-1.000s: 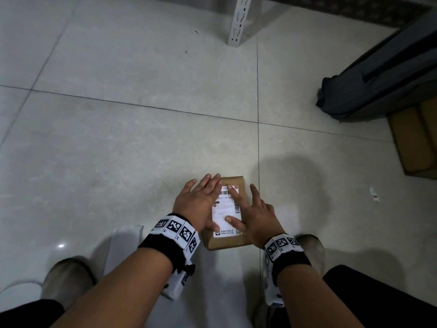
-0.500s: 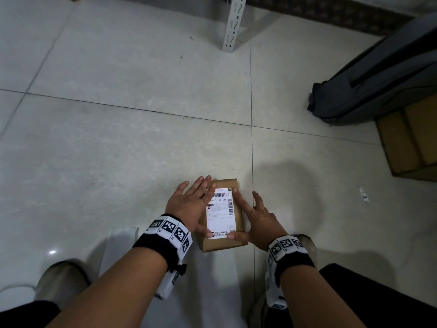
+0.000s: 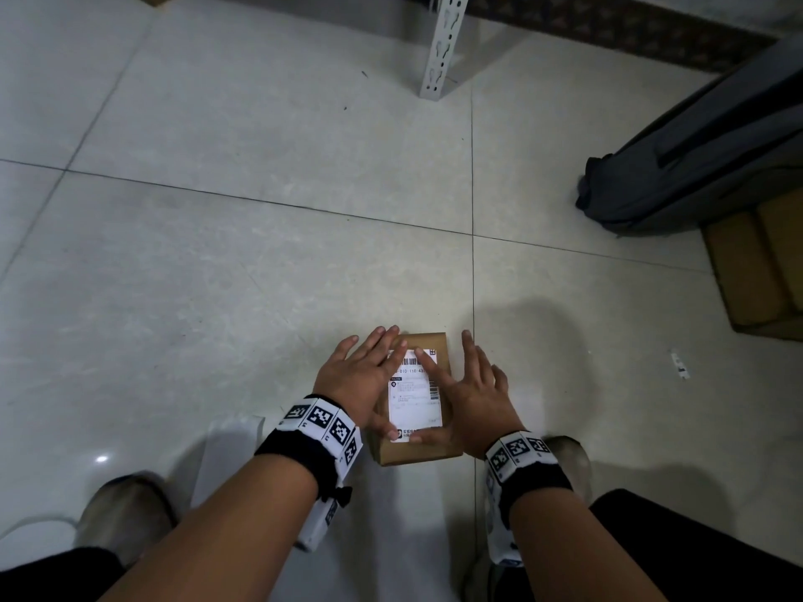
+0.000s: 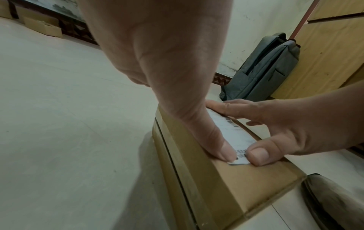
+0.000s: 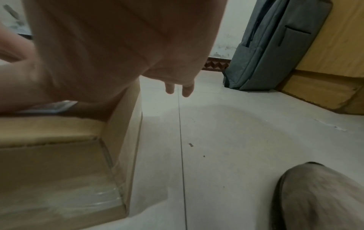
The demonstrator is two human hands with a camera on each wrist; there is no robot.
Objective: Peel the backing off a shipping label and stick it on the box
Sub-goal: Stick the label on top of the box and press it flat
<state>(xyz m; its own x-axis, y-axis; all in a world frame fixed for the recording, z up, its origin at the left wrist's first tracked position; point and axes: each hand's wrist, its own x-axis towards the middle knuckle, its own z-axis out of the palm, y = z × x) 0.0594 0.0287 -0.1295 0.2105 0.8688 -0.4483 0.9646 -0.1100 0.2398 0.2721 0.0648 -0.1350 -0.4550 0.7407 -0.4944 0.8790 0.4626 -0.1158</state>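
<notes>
A small brown cardboard box (image 3: 423, 451) lies on the tiled floor between my feet. A white shipping label (image 3: 416, 399) with barcodes lies flat on its top. My left hand (image 3: 360, 378) rests flat along the label's left edge, fingers straight, thumb on the near left corner. My right hand (image 3: 471, 399) lies on the right side, its index finger stretched across the label's upper part and its thumb pressing the near edge. In the left wrist view both thumbs press the label (image 4: 234, 137) onto the box (image 4: 246, 183). The right wrist view shows the box (image 5: 59, 163) under my palm.
A white sheet (image 3: 226, 454) lies on the floor under my left forearm. A grey backpack (image 3: 704, 154) leans on cardboard boxes (image 3: 756, 271) at the right. A white shelf post (image 3: 441, 45) stands at the back. A small paper scrap (image 3: 680, 364) lies to the right. My shoes (image 3: 126, 512) flank the box.
My right index finger slid from the label's right edge back up across its top, near the barcode. My left hand stayed flat on the left side. The box has not moved.
</notes>
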